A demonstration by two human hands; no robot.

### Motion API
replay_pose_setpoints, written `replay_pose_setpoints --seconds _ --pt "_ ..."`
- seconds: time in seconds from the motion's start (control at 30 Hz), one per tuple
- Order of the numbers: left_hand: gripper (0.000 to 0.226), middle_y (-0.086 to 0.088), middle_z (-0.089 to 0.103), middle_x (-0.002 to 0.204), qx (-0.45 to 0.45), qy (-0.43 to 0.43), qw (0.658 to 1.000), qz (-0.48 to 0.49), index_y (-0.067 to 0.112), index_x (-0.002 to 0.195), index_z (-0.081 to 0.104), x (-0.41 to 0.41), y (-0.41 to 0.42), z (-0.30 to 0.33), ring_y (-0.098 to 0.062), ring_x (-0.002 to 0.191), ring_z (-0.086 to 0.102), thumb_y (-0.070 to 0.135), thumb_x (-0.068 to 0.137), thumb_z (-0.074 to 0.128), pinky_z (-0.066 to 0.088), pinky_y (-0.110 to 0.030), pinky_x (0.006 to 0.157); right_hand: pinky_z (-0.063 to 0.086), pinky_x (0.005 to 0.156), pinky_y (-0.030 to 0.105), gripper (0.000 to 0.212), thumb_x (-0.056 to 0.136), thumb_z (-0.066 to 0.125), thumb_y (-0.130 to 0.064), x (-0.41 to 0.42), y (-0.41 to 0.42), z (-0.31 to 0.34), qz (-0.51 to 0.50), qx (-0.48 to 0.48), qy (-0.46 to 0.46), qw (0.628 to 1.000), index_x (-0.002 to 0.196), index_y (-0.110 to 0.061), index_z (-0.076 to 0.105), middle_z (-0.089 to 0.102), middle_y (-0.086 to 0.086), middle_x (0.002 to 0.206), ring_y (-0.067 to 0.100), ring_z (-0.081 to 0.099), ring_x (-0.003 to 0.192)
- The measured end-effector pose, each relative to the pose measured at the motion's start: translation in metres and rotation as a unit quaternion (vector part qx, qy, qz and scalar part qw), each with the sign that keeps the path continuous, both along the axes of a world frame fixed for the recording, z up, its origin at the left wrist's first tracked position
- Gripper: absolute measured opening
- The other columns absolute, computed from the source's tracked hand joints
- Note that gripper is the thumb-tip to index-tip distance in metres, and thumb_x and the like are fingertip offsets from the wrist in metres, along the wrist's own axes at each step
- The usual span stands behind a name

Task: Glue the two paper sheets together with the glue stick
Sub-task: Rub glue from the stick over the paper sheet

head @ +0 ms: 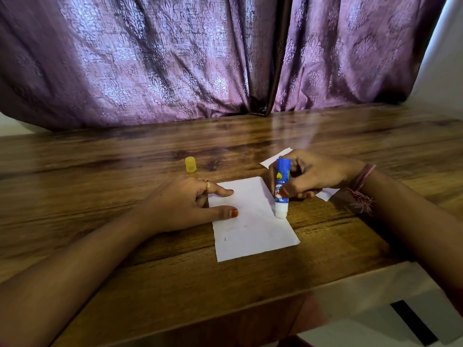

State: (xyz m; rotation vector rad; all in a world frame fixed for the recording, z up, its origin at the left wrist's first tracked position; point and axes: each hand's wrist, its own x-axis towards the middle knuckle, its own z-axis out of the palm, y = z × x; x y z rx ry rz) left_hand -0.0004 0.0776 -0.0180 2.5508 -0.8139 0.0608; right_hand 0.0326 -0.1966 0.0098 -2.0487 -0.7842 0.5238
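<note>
Lying nearest on the wooden table (125,151): white paper sheet (253,229). Pinning its left edge with straight left hand (185,209) fingers (223,212). Gripping upright glue stick (281,186) in right hand (318,176), tip touching the sheet's right edge; second sheet (271,160) under that hand, yellow cap (190,164) behind.

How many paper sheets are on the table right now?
2. One sheet lies in front, pressed by the left hand, with the glue stick tip on its right edge. The second sheet lies farther back, mostly hidden under the right hand.

Left hand (190,201) with gold ring (207,184) and orange-red nail polish; right hand (315,176) with pink tasselled thread wristband (360,189); both forearms bare
</note>
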Motion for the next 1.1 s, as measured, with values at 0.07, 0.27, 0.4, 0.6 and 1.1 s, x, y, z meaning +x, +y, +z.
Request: replay_pose_setpoints --seconds 0.07,0.27,0.4,0.6,1.1 --pt "0.068 0.01 0.039 0.045 0.0 0.001 1.0 -0.002 0.038 0.115 0.063 0.0002 -0.0004 -0.0002 -0.009 0.045 0.04 0.08 0.064 0.048 0.032 -0.033 0.05 0.032 0.041 0.019 0.029 0.065 0.068 -0.03 0.0003 0.0001 0.0009 -0.005 0.002 -0.001 1.0 0.077 -0.005 0.062 0.054 0.009 0.056 0.014 0.045 0.04" --pt "0.067 0.011 0.041 0.046 0.006 -0.01 1.0 -0.005 0.038 0.115 0.063 0.0002 0.0005 -0.0003 -0.009 0.044 0.041 0.08 0.065 0.047 0.031 -0.028 0.048 0.034 0.038 0.017 0.022 0.067 0.069 -0.021 -0.0017 -0.0006 0.0013 0.001 -0.004 0.003 1.0 0.077 -0.003 0.06 0.054 0.005 0.053 0.01 0.046 0.039" --pt "0.067 0.011 0.04 0.046 -0.002 -0.005 1.0 -0.003 0.038 0.115 0.063 0.0001 -0.0004 -0.0013 -0.01 0.046 0.042 0.079 0.065 0.049 0.035 -0.034 0.051 0.029 0.041 0.02 0.027 0.066 0.068 -0.023 -0.0017 -0.0002 0.0007 -0.011 -0.002 -0.003 1.0 0.078 0.0 0.06 0.051 0.013 0.056 0.016 0.042 0.04" --pt "0.066 0.011 0.039 0.044 -0.004 -0.003 1.0 -0.008 0.037 0.116 0.063 0.0006 -0.0004 -0.001 -0.008 0.044 0.039 0.079 0.066 0.049 0.034 -0.032 0.051 0.031 0.039 0.02 0.036 0.064 0.066 -0.029 -0.0034 0.0012 0.0016 0.006 -0.009 -0.006 1.0 0.077 0.004 0.059 0.051 0.011 0.054 0.013 0.044 0.039" --pt "0.066 0.011 0.039 0.045 -0.003 -0.006 1.0 -0.004 0.036 0.116 0.063 0.0005 -0.0005 -0.0017 -0.009 0.045 0.04 0.078 0.066 0.049 0.036 -0.038 0.051 0.03 0.042 0.027 0.04 0.067 0.067 -0.027 -0.0054 0.0013 0.0008 0.021 -0.015 0.004 1.0 0.079 0.01 0.058 0.051 0.02 0.059 0.02 0.042 0.042"
